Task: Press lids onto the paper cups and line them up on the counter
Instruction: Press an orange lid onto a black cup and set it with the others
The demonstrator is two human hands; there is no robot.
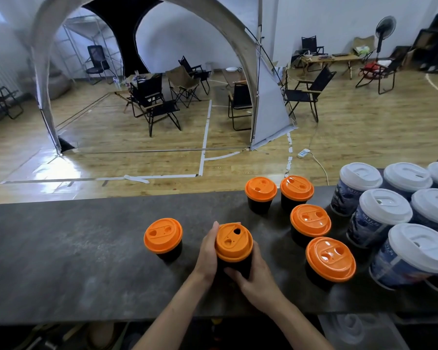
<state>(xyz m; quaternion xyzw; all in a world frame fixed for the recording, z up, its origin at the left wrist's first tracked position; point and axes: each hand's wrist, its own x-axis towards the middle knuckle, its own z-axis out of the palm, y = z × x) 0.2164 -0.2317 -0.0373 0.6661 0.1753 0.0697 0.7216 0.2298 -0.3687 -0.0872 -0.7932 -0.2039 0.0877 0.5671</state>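
Near the middle of the surface (61,248), both hands clamp one black cup (235,265). Left hand (208,251) braces side and orange lid (234,239); right hand (256,281) wraps the body, likely seating the lid. Lidded cup (163,234) stands just left, probably the row.

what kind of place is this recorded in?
Probably a makeshift drinks stand inside a sports hall: taped court lines on the wooden floor, a tent with folding chairs, and lidded paper cups on a dark counter.
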